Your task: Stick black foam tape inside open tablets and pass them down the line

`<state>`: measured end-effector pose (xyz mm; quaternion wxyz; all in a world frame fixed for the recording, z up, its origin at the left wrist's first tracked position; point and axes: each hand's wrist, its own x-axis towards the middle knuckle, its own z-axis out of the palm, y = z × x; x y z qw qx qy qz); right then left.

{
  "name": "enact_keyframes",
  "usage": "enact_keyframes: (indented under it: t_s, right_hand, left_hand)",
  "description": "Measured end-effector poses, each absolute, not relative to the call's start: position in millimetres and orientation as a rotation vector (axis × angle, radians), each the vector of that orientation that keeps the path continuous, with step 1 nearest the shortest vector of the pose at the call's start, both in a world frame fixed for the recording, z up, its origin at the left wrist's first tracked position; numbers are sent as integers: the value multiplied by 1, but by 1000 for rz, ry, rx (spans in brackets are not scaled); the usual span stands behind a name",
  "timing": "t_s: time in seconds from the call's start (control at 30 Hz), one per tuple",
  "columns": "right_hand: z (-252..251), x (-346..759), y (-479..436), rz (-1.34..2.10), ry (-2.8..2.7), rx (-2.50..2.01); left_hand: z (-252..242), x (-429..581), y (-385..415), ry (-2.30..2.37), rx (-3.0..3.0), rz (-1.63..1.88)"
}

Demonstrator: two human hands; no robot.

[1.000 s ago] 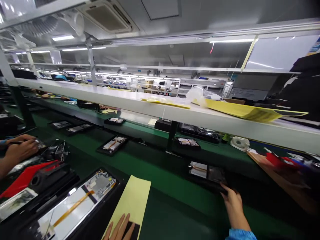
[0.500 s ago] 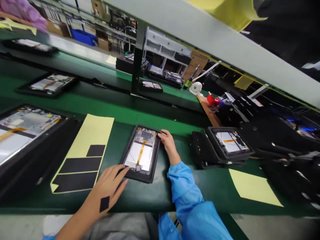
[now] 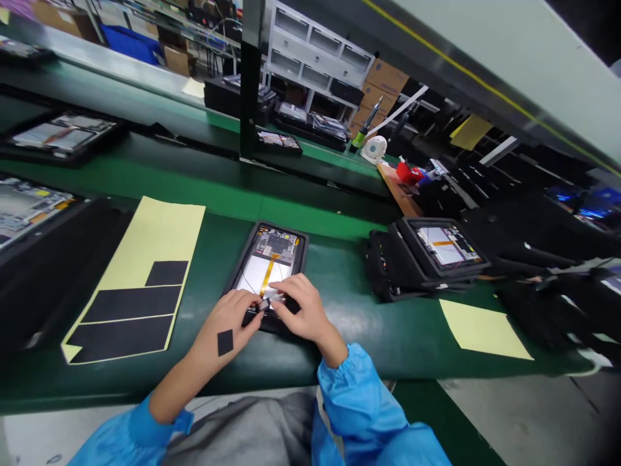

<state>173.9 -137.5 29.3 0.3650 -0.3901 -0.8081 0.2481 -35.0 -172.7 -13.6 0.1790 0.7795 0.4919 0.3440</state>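
Observation:
An opened tablet (image 3: 279, 244) lies in a black tray (image 3: 305, 249) in front of me, showing its circuit board, white battery and an orange ribbon cable. Over its lower end, my left hand (image 3: 231, 320) pinches a small dark rectangular part (image 3: 263, 304) between thumb and fingers. A black square sticker (image 3: 225, 342) is on the back of that hand. Close beside it, my right hand (image 3: 303, 307) has thumb and forefinger brought together around something pale and small, too fine to make out. Both hands cover the lower edge of the tablet.
On the left lies a yellow backing sheet (image 3: 160, 226) with black adhesive pieces (image 3: 130, 303). Stacked black trays with another opened tablet (image 3: 446, 244) stand to the right, near a yellow sheet (image 3: 485, 329). A dark post (image 3: 251, 84) rises behind the bench.
My right hand has left the tray's upper right edge and come down to the tablet's lower end. My left hand has moved right and now pinches the small part. The view has shifted.

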Motion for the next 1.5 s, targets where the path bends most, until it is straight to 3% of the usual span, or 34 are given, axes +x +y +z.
enact_keyframes:
  t_s: [0.17, 0.3, 0.5, 1.07, 1.5]
  right_hand:
    - [40, 177, -130, 597, -2269, -985]
    - [40, 198, -128, 653, -2093, -1115]
    - [35, 212, -152, 785, -1876, -1279]
    - [37, 181, -156, 818, -2326, -1262]
    - [42, 172, -157, 677, -2388, -1393]
  left_hand:
    - [-5, -35, -159, 1156, 2231, 1006]
    - [-3, -31, -153, 1090, 2298, 1021]
    - [-23, -55, -152, 857, 2734, 773]
    - [-25, -62, -149, 935, 2722, 1076]
    - [-21, -65, -146, 912, 2850, 987]
